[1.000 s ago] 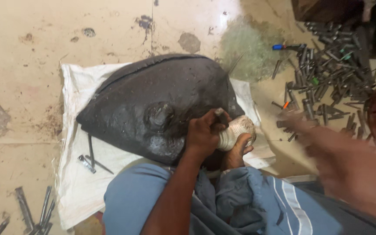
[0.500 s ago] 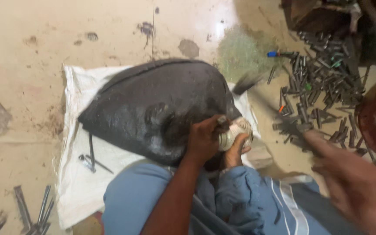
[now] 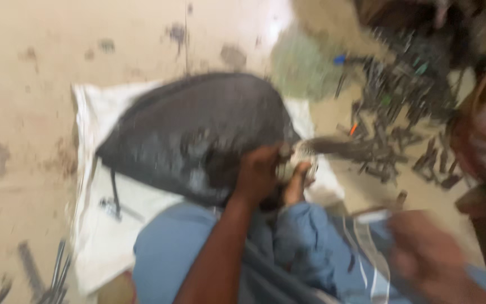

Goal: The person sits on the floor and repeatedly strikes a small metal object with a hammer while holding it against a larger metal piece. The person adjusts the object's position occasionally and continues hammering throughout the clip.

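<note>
We press our left hand (image 3: 262, 171) closed against the dark moulded shell (image 3: 195, 135) lying on the white cloth (image 3: 99, 236) — steadying it over our knees. Our right hand (image 3: 428, 259) is blurred — its grip we cannot tell — near scattered metal tools (image 3: 395, 112).

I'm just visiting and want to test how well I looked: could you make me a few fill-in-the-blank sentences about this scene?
1. The big dark sack-like object lies on a ____ cloth spread on the floor.
2. The person's left hand rests against the sack's ____ end.
3. The person wears ____ clothing.
4. A scattered pile of small dark metal pieces lies to the ____ of the sack.

Missing words: white; right; blue; right
</note>
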